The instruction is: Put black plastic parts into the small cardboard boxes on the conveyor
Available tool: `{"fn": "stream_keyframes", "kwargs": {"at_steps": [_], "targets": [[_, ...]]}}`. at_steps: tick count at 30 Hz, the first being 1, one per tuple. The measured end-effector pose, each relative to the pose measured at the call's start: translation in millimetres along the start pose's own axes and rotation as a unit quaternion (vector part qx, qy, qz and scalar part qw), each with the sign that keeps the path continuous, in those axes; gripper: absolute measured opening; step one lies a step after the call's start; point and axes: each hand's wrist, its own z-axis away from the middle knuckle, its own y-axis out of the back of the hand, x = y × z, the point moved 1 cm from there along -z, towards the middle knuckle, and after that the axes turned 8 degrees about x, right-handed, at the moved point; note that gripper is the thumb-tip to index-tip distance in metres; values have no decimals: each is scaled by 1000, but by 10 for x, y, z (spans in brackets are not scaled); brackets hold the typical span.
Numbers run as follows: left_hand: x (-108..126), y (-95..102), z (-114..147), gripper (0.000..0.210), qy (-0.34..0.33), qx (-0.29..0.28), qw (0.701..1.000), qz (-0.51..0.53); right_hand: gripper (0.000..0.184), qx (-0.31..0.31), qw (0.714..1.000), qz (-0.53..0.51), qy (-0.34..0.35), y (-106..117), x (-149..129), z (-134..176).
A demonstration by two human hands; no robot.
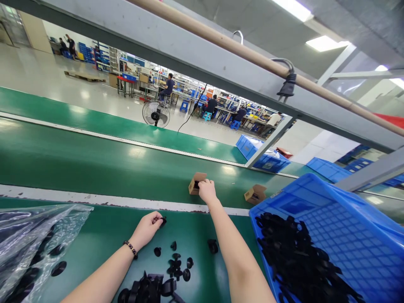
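Note:
Between the thumb and fingers of my left hand [147,229] is a small black suction-cup-like part [163,221], held just above the green work surface. My right hand [207,191] reaches forward to a small open cardboard box [193,189] on the conveyor belt. Its fingers are curled at the box's opening, where dark contents show; what they hold is hidden. Below my hands lie several loose black round parts [175,266] and a heap of black pieces [147,289]. A single black piece [213,246] lies beside my right forearm.
Another open cardboard box [255,194] stands farther right on the belt. A large blue crate [350,210] of black parts is at the right. A clear plastic bag [72,219] with black pieces lies left. A metal frame [221,52] crosses overhead. Beyond are a fan [155,114] and seated people.

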Motion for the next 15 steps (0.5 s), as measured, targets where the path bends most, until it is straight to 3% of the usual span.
{"fn": "stream_keyframes", "kwargs": {"at_steps": [8, 15], "targets": [[4, 1, 9, 19, -8, -7, 1000, -9, 27, -41, 999, 0, 31, 43, -219, -57], [7, -1, 3, 20, -14, -5, 1000, -7, 49, -9, 998, -1, 57, 103, -407, -30]]}}
